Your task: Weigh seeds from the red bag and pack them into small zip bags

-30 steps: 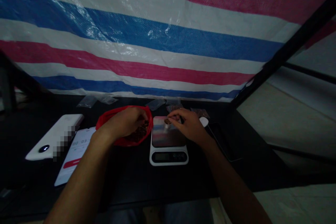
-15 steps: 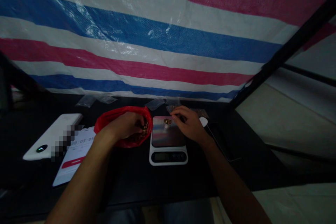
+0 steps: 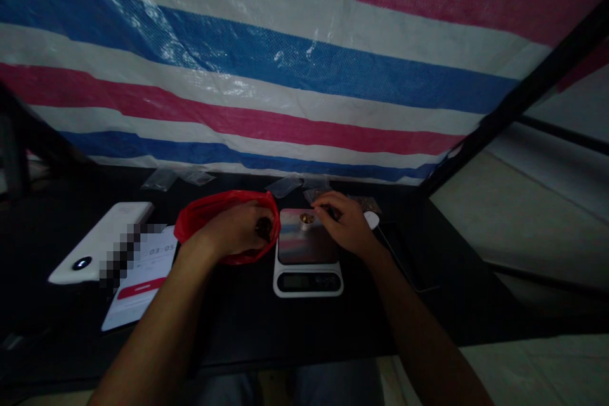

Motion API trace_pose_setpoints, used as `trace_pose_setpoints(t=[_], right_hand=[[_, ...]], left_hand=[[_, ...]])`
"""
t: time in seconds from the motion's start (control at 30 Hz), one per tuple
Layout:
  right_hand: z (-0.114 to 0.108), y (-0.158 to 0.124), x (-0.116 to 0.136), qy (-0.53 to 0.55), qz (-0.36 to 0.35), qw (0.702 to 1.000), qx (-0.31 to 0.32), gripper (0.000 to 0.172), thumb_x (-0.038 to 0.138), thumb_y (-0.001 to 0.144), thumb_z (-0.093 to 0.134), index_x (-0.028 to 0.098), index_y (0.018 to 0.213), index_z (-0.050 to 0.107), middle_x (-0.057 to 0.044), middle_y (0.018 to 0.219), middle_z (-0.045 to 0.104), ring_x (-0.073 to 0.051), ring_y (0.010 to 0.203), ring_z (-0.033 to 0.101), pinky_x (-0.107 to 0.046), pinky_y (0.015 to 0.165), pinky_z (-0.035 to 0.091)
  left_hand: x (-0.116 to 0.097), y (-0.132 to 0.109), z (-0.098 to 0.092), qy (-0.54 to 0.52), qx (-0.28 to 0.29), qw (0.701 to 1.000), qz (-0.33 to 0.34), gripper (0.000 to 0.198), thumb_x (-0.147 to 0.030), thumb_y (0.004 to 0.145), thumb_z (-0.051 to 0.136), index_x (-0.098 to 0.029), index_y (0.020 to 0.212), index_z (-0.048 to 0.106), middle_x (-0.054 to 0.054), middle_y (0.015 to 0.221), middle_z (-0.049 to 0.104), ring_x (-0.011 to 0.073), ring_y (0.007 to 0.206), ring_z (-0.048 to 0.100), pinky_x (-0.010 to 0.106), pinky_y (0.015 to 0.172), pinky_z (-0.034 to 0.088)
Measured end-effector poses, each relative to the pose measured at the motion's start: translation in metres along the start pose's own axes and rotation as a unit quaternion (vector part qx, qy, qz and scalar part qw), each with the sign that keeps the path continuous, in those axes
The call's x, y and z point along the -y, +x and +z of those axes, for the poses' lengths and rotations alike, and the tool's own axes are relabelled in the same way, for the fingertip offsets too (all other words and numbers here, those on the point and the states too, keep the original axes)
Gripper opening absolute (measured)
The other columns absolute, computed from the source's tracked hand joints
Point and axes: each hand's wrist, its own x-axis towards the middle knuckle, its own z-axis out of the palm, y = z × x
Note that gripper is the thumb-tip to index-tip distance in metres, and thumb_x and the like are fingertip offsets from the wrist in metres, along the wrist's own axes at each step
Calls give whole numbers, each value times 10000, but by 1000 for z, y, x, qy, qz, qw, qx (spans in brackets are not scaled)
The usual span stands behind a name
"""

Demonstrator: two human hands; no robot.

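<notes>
Head view: left hand (image 3: 242, 228) curled into bag (image 3: 203, 212), lower centre-left, grip hidden; right hand (image 3: 346, 223) bent beside cup (image 3: 306, 224), lower centre, fingertips nearly together, can't tell if holding.

The scale plate (image 3: 302, 250) looks like smooth, shiny metal, the red bag (image 3: 202, 212) glossy plastic, the tabletop (image 3: 247, 323) matt.

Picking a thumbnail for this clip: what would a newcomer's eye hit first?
Likely the striped plastic sheet, red, white and blue, filling the background. Next, the bright red bag on the dark table, with the left hand in its mouth. Then the white scale to its right, a small filled cup on its plate beside the right hand.
</notes>
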Motion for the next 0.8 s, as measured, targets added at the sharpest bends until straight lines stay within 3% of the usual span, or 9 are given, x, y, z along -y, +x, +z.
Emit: trace_pose_setpoints(t=[0.17,0.6,0.8], right_hand=[[1,0,0,-2,-3,1000,8,146,132,908,601,206,924,726,-64,970,737,-196,918,681,-352,807,513],[0,-1,-4,-6,12,1000,9,148,131,903,603,206,928,728,-51,954,739,-172,841,663,-316,733,489],[-2,0,-2,15,38,999,2,149,162,906,601,203,940,740,-51,933,734,-158,772,638,-286,641,452]], left_hand=[[-5,3,1,42,8,999,-4,199,-197,802,658,-242,953,780,39,977,778,201,828,707,267,725,481],[15,-8,-19,15,-13,1000,-21,288,-182,865,584,-247,1034,808,11,1013,808,193,884,745,251,781,499],[-7,-5,-28,2,-63,997,50,219,-245,897,611,-236,999,805,-2,1024,804,187,925,726,235,834,505]])
